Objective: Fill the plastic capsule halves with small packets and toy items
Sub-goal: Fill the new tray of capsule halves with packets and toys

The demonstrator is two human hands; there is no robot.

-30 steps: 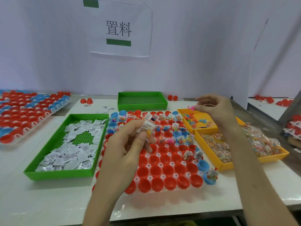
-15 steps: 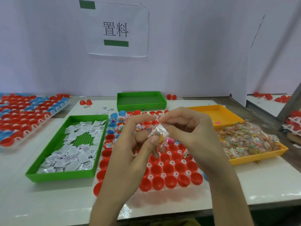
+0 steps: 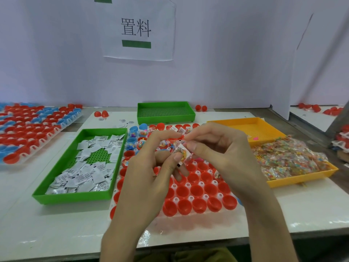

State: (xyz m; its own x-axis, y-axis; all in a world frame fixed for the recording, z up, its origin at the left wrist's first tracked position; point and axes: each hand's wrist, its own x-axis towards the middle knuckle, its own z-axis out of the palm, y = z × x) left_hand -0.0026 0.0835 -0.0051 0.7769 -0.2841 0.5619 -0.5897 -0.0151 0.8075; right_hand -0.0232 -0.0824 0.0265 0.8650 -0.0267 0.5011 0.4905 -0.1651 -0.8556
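1. The left hand (image 3: 149, 173) and the right hand (image 3: 224, 154) meet above the middle of the white holder tray (image 3: 220, 195), which sits on the white worktop (image 3: 302, 205).
2. Both hands have curled fingers and grasp the same small bundle: a small white printed packet (image 3: 179, 149) held together with a small clear bag holding a colourful toy item (image 3: 186, 155).
3. The left thumb and fingers pinch the bundle from the left. The right thumb and forefinger pinch it from the right.
4. The bundle is held in the air over the holder tray and touches no capsule.
5. The holder tray's near rows carry red plastic capsule halves (image 3: 196, 191), open side up.
6. The far rows are partly hidden by the hands. They show red and blue halves with packets and toys inside.
7. Just left of the holder tray is a green plastic tray (image 3: 75, 195) of loose white packets (image 3: 90, 167).
8. To the right, a yellow plastic tray (image 3: 294, 181) is heaped with clear toy bags (image 3: 290, 159), and a second yellow tray (image 3: 251, 127) stands behind it.
9. A smaller green perforated tray (image 3: 166, 116) stands at the back near the wall.
10. At the far left lies another rack of red and blue capsule halves (image 3: 28, 129).
11. A white paper sign (image 3: 137, 29) with black characters hangs on the wall.
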